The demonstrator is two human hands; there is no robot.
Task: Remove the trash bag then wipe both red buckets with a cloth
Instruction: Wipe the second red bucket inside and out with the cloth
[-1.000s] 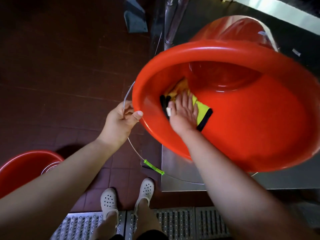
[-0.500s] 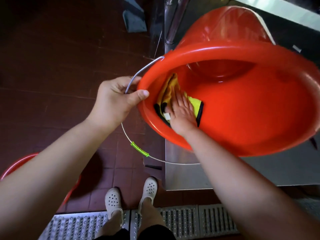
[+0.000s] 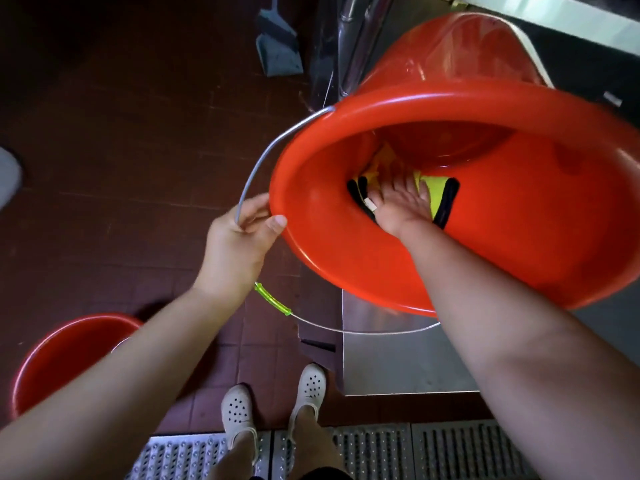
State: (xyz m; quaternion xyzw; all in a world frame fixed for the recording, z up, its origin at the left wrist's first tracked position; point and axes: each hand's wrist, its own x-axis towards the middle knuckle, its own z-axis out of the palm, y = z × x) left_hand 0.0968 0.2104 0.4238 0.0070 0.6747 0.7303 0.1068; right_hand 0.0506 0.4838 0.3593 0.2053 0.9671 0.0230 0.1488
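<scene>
Both forearms are left bare, with no sleeves seen. A small pale plaster (image 3: 370, 204) is worn on the right hand (image 3: 401, 206). White perforated clogs (image 3: 239, 415) are worn, the lower legs being uncovered above them.

Tilted bucket (image 3: 346, 251) – bright red-orange, silver wire handle (image 3: 273, 147) w/ neon-green grip (image 3: 272, 299). Cloth (image 3: 438, 192) yellow-green, black edging. 2nd bucket (image 3: 52, 358) red. Floor (image 3: 138, 133) dark maroon tile; shoes (image 3: 239, 408) white, perforated; grating (image 3: 415, 452) grey, studded.
</scene>
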